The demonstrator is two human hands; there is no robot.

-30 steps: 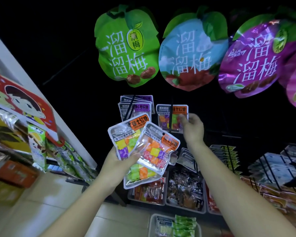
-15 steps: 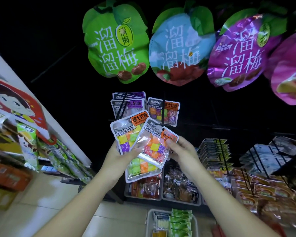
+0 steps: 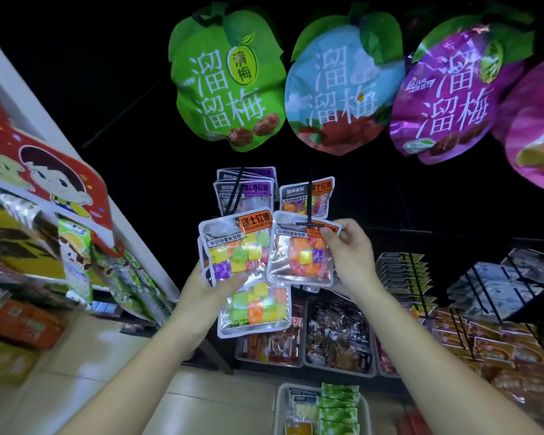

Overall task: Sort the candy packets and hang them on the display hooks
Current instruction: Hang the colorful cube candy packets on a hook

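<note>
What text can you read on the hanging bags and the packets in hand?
"溜溜梅", "清梅": green bag.
"溜溜梅": blue bag.
"溜溜梅": purple bag.
"瑞士软糖", "年轻就要有梦想": front candy packet in the left hand.
Second candy packet, pinched by the right hand: label covered by fingers, unreadable.
Smaller print elsewhere: too blurred.

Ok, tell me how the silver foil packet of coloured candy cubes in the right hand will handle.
Probably floppy but not limp: the right hand pinches only the top corner of the silver foil packet of coloured candy cubes, and it hangs flat. Likely light, since that pinch alone carries it. Its glossy film may slip.
</note>
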